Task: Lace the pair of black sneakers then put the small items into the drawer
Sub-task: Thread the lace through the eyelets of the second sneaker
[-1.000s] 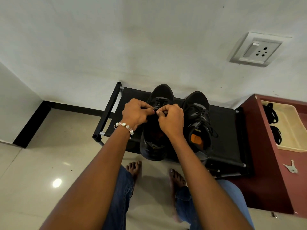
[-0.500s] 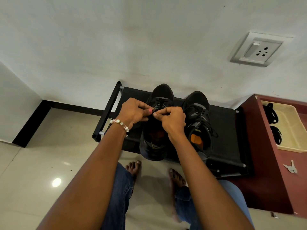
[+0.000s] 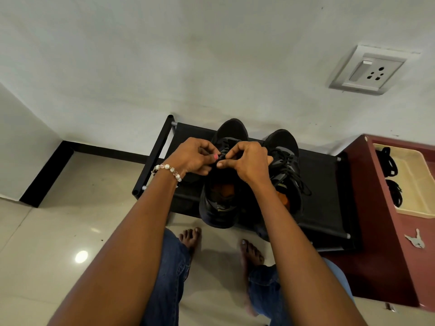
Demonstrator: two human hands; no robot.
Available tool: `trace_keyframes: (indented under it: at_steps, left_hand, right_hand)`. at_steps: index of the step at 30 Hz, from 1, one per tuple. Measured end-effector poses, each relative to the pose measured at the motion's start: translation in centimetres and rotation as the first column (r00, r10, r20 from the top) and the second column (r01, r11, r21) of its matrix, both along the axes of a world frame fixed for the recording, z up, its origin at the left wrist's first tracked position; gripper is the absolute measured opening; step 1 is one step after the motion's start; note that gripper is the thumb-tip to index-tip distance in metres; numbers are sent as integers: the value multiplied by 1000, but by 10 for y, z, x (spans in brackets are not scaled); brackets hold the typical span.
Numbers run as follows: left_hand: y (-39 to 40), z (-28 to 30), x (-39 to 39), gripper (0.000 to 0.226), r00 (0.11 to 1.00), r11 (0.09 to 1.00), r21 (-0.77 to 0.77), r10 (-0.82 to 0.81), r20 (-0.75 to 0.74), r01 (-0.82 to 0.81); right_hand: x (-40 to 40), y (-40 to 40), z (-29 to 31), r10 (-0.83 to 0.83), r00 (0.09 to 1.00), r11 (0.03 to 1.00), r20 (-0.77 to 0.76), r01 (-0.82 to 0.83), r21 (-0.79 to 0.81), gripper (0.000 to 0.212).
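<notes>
Two black sneakers sit side by side on a low black shoe rack [image 3: 324, 184] that stands against the white wall. The left sneaker [image 3: 221, 203] has its toe near the rack's back edge and its heel hanging past the front edge; its opening shows an orange lining. The right sneaker [image 3: 286, 165] lies just beside it, with dark laces threaded across its tongue and loose ends trailing toward the rack's right half.

Both hands work over the upper part of the left sneaker. The left hand [image 3: 191, 157], with a beaded bracelet [image 3: 168, 170] at its wrist, has its fingers curled and its thumb and forefinger pinching a black lace [image 3: 223, 151]. The right hand [image 3: 250, 161] meets it from the other side, fingers curled, thumb and forefinger pinched on the same lace, so that the fingertips of the two hands nearly touch.

To the right of the rack stands a dark red cabinet [image 3: 376, 243]. A cream drawer [image 3: 414, 184] lies open in its top, and two coiled black items [image 3: 388, 161] rest along the drawer's left edge. A small bunch of keys [image 3: 415, 240] lies on the cabinet's top, near its front edge, apart from the drawer.

The person's bare feet [image 3: 190, 238] rest on the tiled floor below the rack's front edge. A wall socket [image 3: 369, 70] is mounted above the rack's right end.
</notes>
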State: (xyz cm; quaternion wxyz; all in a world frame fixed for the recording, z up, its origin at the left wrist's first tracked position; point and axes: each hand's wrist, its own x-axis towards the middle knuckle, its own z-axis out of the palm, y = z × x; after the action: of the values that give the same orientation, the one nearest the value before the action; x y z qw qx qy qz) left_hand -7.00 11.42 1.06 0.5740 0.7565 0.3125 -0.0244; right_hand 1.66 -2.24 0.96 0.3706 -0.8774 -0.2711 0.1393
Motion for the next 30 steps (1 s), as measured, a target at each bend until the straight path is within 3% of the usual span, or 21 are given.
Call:
trace_keyframes:
  at_steps: [5, 10, 15, 18, 23, 30]
  left_hand:
    - [1, 1, 1, 6, 998, 998, 2, -59, -7, 59]
    - [-6, -2, 3, 15, 999, 997, -80, -22, -48, 18]
    - [-12, 0, 4, 22, 996, 995, -68, 82, 39, -79]
    - [-10, 0, 1, 17, 991, 992, -55, 119, 60, -115]
    - [-9, 1, -4, 13, 987, 990, -80, 124, 98, -116]
    - [-9, 1, -7, 24, 970, 993, -25, 114, 216, -112]
  right_hand:
    - [0, 3, -11, 30, 998, 995, -61, -24, 101, 31]
    - [6, -6, -13, 120, 989, 974, -92, -99, 203, 13]
    - [8, -11, -15, 182, 981, 977, 70, -188, 100, 7]
    - [0, -6, -21, 177, 965, 980, 195, -191, 59, 10]
    - [-12, -6, -17, 180, 946, 964, 270, -224, 142, 43]
    - [-17, -3, -27, 187, 937, 948, 296, -252, 197, 43]
